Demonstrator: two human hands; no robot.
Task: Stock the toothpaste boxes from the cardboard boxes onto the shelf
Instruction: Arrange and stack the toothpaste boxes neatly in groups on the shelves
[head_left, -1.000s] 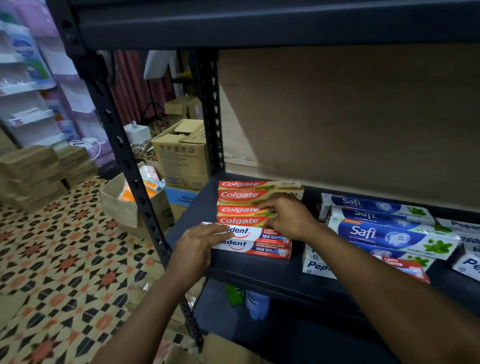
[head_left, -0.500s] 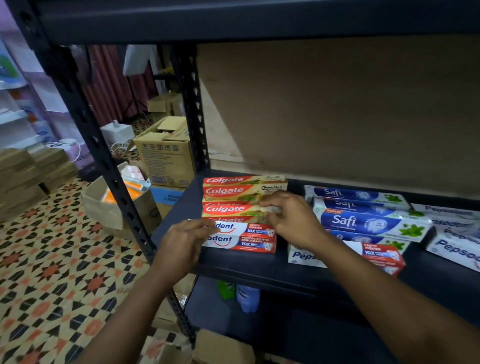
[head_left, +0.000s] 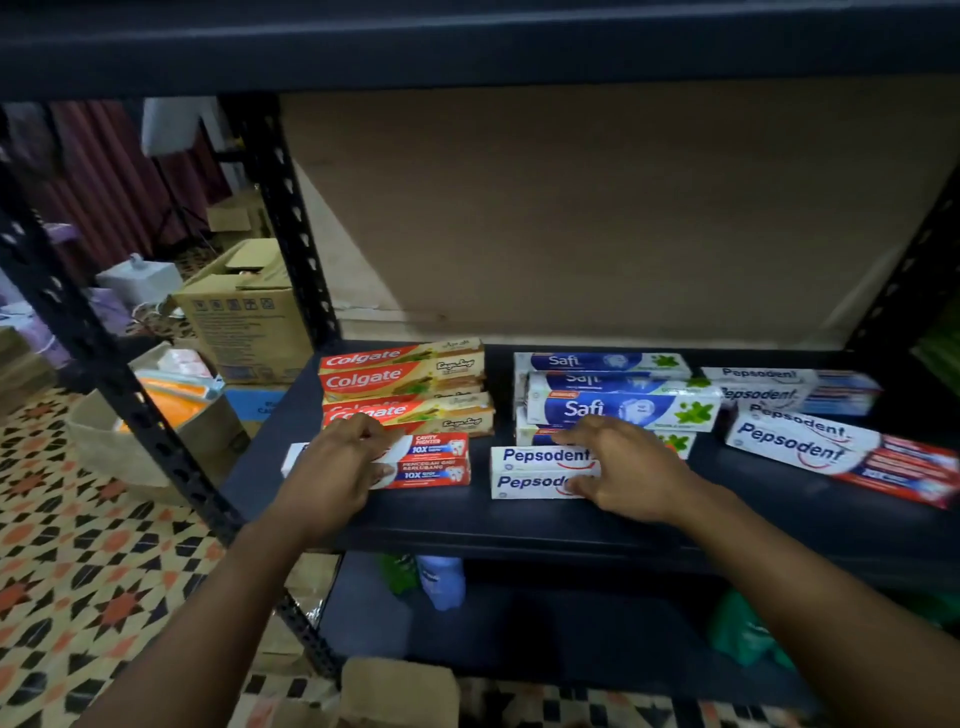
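On the dark shelf board (head_left: 519, 525), a stack of Colgate boxes (head_left: 405, 379) stands at the back left and a stack of Safi boxes (head_left: 623, 405) beside it. My left hand (head_left: 337, 467) grips two stacked red-and-white Pepsodent boxes (head_left: 441, 462) in front of the Colgate stack, fingers over the top and thumb on the front. My right hand (head_left: 623, 467) holds another pair of stacked Pepsodent boxes (head_left: 535, 470) in front of the Safi stack, with fingers on top and thumb at the front face. More Pepsodent boxes (head_left: 810, 447) lie at the right.
Left of the rack's black upright (head_left: 291, 223), a closed cardboard box (head_left: 244, 322) and an open box with orange packs (head_left: 119, 436) stand on the patterned floor. A cardboard flap (head_left: 400, 691) shows at the bottom. Bottles (head_left: 441, 582) sit on the lower shelf.
My right hand left the Colgate stack and moved right onto the middle Pepsodent boxes. My left hand stays on the left Pepsodent pair. The view shifted right.
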